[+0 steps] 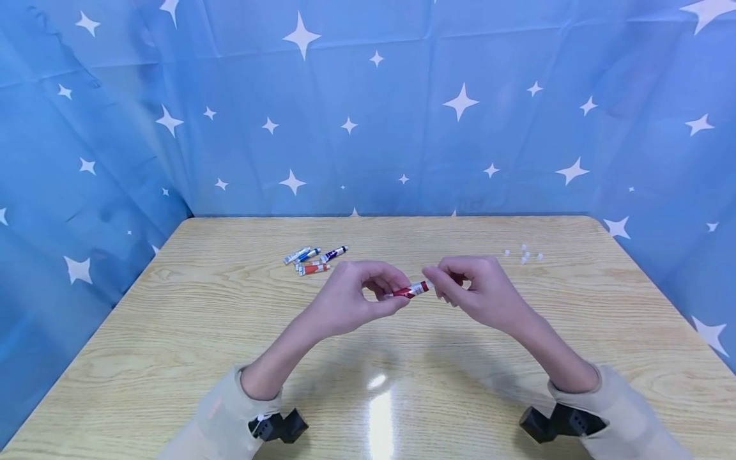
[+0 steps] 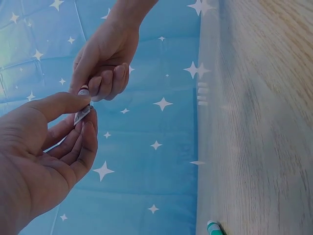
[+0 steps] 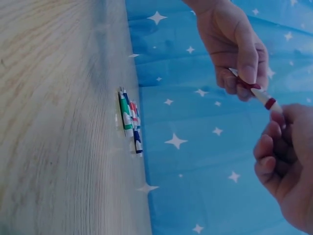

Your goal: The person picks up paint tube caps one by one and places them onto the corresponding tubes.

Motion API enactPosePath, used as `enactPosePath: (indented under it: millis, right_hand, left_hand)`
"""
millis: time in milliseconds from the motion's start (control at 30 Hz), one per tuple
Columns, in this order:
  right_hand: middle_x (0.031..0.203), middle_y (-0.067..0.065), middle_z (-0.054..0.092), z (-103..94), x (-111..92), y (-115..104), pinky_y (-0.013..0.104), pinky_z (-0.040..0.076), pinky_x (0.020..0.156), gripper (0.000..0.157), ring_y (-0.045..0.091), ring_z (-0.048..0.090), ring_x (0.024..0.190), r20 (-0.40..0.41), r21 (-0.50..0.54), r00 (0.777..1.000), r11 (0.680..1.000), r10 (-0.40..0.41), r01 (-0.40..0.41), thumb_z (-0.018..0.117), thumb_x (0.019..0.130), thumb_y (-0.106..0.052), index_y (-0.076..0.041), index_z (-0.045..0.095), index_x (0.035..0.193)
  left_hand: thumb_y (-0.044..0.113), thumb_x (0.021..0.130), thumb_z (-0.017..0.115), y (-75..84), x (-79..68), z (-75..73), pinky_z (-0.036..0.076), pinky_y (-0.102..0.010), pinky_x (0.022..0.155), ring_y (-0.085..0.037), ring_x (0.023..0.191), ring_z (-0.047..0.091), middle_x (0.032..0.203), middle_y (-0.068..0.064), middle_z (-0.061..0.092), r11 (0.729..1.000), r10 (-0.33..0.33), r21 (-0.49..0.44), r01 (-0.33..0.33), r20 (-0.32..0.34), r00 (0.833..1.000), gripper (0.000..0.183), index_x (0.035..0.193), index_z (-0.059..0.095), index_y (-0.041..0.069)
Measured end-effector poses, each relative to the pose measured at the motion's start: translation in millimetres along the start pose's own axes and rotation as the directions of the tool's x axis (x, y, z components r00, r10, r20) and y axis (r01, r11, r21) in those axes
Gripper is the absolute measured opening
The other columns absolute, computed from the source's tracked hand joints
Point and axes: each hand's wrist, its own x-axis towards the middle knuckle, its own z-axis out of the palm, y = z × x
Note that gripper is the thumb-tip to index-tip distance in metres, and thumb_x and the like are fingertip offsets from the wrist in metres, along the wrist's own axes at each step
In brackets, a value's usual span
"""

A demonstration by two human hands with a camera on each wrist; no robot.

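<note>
Over a wooden counter (image 1: 190,306), left fingers (image 1: 391,306) pinch a red tube (image 1: 411,291), right fingers (image 1: 447,285) its cap (image 3: 275,106): seemingly cap-turning, calling for a steady twist.

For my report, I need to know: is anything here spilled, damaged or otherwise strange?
Nothing stands out: the left hand holds a red tube, the other tubes lie loosely grouped, and no spill or damage shows.
</note>
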Motion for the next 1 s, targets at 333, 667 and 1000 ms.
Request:
enactPosePath:
  millis: [333, 667, 1000]
  right_hand:
    - [0.066, -0.001, 0.059, -4.6, -0.3, -4.2, 0.022, 0.043, 0.048, 0.013, 0.01, 0.053, 0.055, 0.007, 0.021, 0.999, 0.999, 0.046, -0.047, 0.056, 0.088, 0.001, -0.009, 0.061, 0.083]
    - [0.084, 0.0, 0.065, -6.5, 0.8, 7.5, 0.019, 0.048, 0.064, 0.028, 0.009, 0.059, 0.071, -0.01, -0.01, 0.986, 0.986, -0.167, 0.167, 0.07, 0.071, 0.012, -0.006, 0.065, 0.092]
    - [0.085, -0.008, 0.064, -1.4, -5.4, 29.8, 0.018, 0.046, 0.058, 0.023, 0.005, 0.057, 0.069, -0.023, -0.031, 0.992, 0.992, -0.123, 0.122, 0.069, 0.077, 0.0, -0.016, 0.066, 0.094]
  left_hand:
    - [0.012, 0.08, 0.07, -4.3, 0.4, -1.1, 0.052, -0.027, 0.063, -0.006, 0.07, 0.06, 0.079, 0.008, 0.065, 0.999, -0.033, -0.033, 0.033, -0.008, 0.999, 0.01, 0.09, 0.068, 0.012]
    - [0.0, 0.08, 0.067, 22.1, -0.1, -9.3, 0.051, -0.027, 0.061, -0.017, 0.068, 0.06, 0.078, -0.008, 0.065, 0.991, -0.094, -0.095, 0.094, 0.005, 0.996, 0.01, 0.09, 0.067, -0.001]
    - [0.0, 0.079, 0.068, 26.3, -0.7, -8.3, 0.051, -0.027, 0.061, -0.017, 0.068, 0.06, 0.077, -0.008, 0.066, 0.991, -0.103, -0.091, 0.102, -0.003, 0.995, 0.01, 0.09, 0.067, 0.0]
